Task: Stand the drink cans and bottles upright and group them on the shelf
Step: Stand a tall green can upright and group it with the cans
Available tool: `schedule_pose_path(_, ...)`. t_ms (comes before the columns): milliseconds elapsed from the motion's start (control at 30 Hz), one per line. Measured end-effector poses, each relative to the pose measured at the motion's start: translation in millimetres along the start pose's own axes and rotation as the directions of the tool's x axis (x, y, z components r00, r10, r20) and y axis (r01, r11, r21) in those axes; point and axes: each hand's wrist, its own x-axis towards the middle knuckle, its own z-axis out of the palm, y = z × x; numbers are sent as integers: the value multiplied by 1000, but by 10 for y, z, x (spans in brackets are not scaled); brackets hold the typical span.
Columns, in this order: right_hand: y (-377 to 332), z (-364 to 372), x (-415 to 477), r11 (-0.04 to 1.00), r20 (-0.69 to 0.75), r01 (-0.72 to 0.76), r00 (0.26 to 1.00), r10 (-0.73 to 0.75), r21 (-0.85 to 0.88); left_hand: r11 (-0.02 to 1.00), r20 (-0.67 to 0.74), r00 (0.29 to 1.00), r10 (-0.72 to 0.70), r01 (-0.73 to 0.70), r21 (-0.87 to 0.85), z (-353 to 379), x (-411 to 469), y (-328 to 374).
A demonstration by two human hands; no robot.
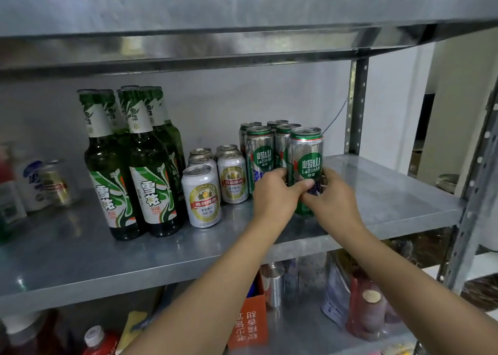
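Both of your hands are on the front tall can, the green-and-silver one at the right end of the row. Your left hand wraps the can's left side with the thumb laid across the front. Your right hand curls round its right side, thumb meeting the other low on the label. So that's two hands grasping one can.

The can is upright, label facing you, low over the metal shelf. Your hands hide most of its base, so I can't tell if it's fully set down.

Just behind and to its left stand four more tall cans of the same kind, packed in a tight block, all upright. Left of those, the short silver cans with gold-and-red labels stand grouped together. Further left, the green bottles stand in a close cluster, caps up.

At the far left of the shelf sit some blurred containers, too soft to make out. On the level below, an orange carton and a red bottle with a white cap show between your forearms.
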Motion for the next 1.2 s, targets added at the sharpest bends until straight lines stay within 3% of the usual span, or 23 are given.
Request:
schedule_pose_path(367, 93, 75, 60, 999, -62, 5, 998, -8, -37, 999, 13, 1000, 11, -11, -37, 128, 52, -79)
schedule_pose_path(833, 72, 97, 57, 999, -34, -5, 999, 4, -37, 999, 41, 999, -22, 24, -45, 87, 37, -61)
schedule_pose_path(933, 26, 58, 10, 1000, -41, 8, 999, -9, -13, 991, 43, 997, -60, 65, -119, 4, -12, -36)
schedule_pose_path(1100, -318, -72, -217, 990, -241, 139, 960, -139, -18, 963, 24, 997, -69, 73, -259, -329, -175, 44)
schedule_pose_path(1200, -621, 28, -362, 978, -189, 203, 963, -190, 55, 945, -12, 999, -47, 41, -325, -598, -298, 54)
